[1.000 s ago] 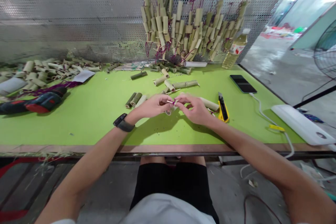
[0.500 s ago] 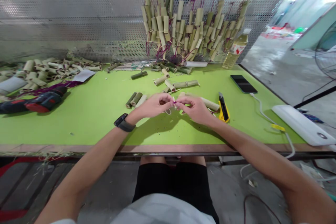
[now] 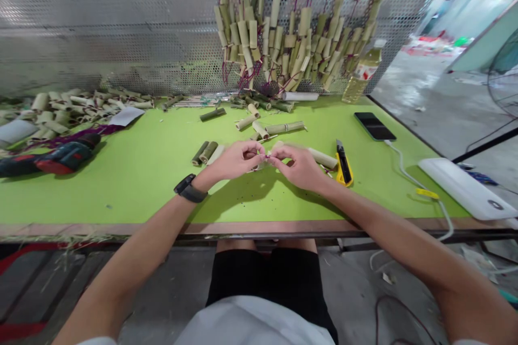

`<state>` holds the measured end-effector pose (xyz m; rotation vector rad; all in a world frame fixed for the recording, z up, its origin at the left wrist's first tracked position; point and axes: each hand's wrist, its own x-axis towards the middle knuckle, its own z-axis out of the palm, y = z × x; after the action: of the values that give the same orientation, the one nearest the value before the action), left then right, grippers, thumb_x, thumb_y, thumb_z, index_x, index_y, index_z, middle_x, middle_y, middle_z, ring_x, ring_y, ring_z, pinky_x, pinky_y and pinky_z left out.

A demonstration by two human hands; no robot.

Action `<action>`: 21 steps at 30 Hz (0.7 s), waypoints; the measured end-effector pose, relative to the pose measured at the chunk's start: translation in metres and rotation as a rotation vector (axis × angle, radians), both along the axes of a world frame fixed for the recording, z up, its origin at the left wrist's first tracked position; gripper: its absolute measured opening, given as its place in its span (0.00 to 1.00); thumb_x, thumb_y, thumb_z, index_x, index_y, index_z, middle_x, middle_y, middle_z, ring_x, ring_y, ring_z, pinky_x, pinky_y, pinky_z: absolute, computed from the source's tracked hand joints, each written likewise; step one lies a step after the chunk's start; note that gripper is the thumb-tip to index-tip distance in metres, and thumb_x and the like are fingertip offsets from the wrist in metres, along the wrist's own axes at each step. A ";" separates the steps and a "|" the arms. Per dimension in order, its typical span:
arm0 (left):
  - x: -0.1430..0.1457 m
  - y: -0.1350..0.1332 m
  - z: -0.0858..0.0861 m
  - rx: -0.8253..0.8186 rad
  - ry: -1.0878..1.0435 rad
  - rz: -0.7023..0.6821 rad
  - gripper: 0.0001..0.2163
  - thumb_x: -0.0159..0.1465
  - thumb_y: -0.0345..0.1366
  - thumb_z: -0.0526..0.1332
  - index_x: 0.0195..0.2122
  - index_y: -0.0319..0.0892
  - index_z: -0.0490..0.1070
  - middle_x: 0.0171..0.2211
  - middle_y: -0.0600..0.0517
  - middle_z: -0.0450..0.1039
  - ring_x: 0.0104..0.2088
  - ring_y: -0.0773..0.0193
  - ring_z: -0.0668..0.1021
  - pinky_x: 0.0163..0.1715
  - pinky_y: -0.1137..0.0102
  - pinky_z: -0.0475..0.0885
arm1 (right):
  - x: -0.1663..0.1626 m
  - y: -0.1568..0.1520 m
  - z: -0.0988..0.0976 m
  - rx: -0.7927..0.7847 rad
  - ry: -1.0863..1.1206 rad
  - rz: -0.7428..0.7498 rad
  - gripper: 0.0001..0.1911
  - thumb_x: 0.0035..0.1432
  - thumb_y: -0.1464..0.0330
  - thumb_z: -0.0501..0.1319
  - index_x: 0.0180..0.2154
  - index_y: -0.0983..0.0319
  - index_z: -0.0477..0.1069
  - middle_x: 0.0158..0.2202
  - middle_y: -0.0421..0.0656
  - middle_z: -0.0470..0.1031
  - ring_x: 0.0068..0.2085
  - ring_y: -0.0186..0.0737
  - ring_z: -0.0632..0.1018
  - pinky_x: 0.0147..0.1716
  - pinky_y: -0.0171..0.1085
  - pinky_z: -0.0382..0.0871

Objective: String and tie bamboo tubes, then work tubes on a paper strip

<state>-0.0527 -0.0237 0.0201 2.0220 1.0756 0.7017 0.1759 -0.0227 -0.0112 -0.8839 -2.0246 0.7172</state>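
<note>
At nine o'clock on a smooth lime-green surface [image 3: 141,188], a red-and-dark drill [image 3: 67,156] lies on its side; at ten, pale, hollow bamboo pieces form a loose heap [image 3: 46,117]. Three stubby tubes [image 3: 209,152] lie side by side just beyond the left hand [image 3: 238,159], whose thumb and fingertips pinch a thin purple cord [image 3: 267,156] at the dial's centre. The right hand [image 3: 297,166] grips the same cord, nearly tip to tip with the left. At twelve, clusters of jointed bamboo [image 3: 304,22] hang against a perforated metal panel [image 3: 121,21]. At three lies a yellow utility knife [image 3: 343,168], blade out; toward two stand a clear plastic bottle [image 3: 364,73] and, lying flat, a glossy phone [image 3: 374,126]; just past three, a rounded white block [image 3: 465,188].
</note>
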 end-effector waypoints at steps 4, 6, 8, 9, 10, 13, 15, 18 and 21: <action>0.000 -0.001 0.000 -0.018 -0.031 0.004 0.12 0.70 0.45 0.63 0.39 0.41 0.75 0.21 0.59 0.59 0.21 0.69 0.60 0.21 0.73 0.53 | 0.000 -0.002 0.003 0.003 -0.009 0.009 0.12 0.69 0.59 0.63 0.37 0.59 0.78 0.37 0.45 0.84 0.37 0.41 0.79 0.30 0.36 0.70; -0.001 -0.001 0.000 -0.009 -0.030 0.008 0.12 0.70 0.46 0.64 0.39 0.42 0.75 0.20 0.60 0.56 0.20 0.70 0.57 0.21 0.73 0.51 | -0.001 -0.003 0.004 -0.004 -0.011 0.013 0.13 0.69 0.58 0.62 0.36 0.60 0.77 0.36 0.44 0.83 0.36 0.41 0.78 0.30 0.36 0.69; -0.001 -0.001 0.000 0.010 -0.030 0.011 0.12 0.70 0.46 0.64 0.39 0.42 0.76 0.20 0.61 0.52 0.20 0.70 0.55 0.21 0.73 0.49 | -0.001 -0.002 0.004 -0.026 -0.009 0.017 0.14 0.70 0.57 0.62 0.36 0.59 0.78 0.35 0.44 0.83 0.36 0.41 0.78 0.29 0.36 0.69; -0.002 -0.001 0.000 0.016 -0.033 0.012 0.12 0.70 0.47 0.65 0.38 0.42 0.76 0.20 0.61 0.51 0.20 0.70 0.55 0.21 0.73 0.49 | 0.000 -0.002 0.004 -0.040 -0.008 0.020 0.14 0.69 0.57 0.62 0.37 0.59 0.78 0.35 0.44 0.83 0.36 0.41 0.78 0.29 0.36 0.68; -0.002 -0.001 0.000 0.018 -0.036 0.013 0.13 0.70 0.47 0.65 0.38 0.42 0.76 0.21 0.61 0.51 0.20 0.70 0.55 0.21 0.73 0.49 | 0.000 -0.002 0.004 -0.052 -0.006 0.020 0.14 0.69 0.57 0.63 0.38 0.59 0.78 0.36 0.44 0.83 0.36 0.41 0.78 0.29 0.36 0.68; -0.004 0.000 -0.001 -0.003 -0.032 0.003 0.14 0.70 0.49 0.65 0.39 0.43 0.77 0.21 0.60 0.55 0.20 0.70 0.58 0.21 0.73 0.50 | 0.000 -0.001 0.003 -0.071 -0.007 0.013 0.12 0.69 0.58 0.62 0.39 0.59 0.79 0.37 0.44 0.84 0.36 0.41 0.79 0.28 0.36 0.69; -0.003 0.000 0.000 -0.029 -0.031 -0.002 0.14 0.70 0.49 0.64 0.40 0.43 0.76 0.22 0.58 0.61 0.20 0.70 0.61 0.21 0.73 0.53 | 0.001 -0.001 0.003 -0.076 -0.005 0.004 0.12 0.69 0.59 0.62 0.39 0.59 0.79 0.36 0.44 0.84 0.35 0.40 0.79 0.28 0.36 0.69; -0.002 -0.001 0.001 -0.060 -0.051 0.021 0.13 0.69 0.48 0.64 0.40 0.42 0.75 0.24 0.56 0.65 0.21 0.69 0.64 0.21 0.74 0.56 | 0.001 -0.001 0.004 -0.080 -0.003 0.007 0.12 0.69 0.58 0.62 0.38 0.59 0.78 0.35 0.44 0.83 0.33 0.40 0.78 0.27 0.36 0.69; -0.001 -0.002 0.002 -0.059 -0.044 0.043 0.12 0.68 0.46 0.64 0.39 0.42 0.75 0.22 0.56 0.63 0.20 0.69 0.63 0.21 0.73 0.55 | 0.001 -0.001 0.005 -0.073 -0.002 0.017 0.13 0.69 0.57 0.62 0.38 0.58 0.78 0.34 0.44 0.83 0.34 0.41 0.79 0.29 0.37 0.71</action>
<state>-0.0532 -0.0257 0.0224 1.9298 1.1041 0.7253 0.1768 -0.0235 -0.0065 -0.9105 -2.0213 0.8041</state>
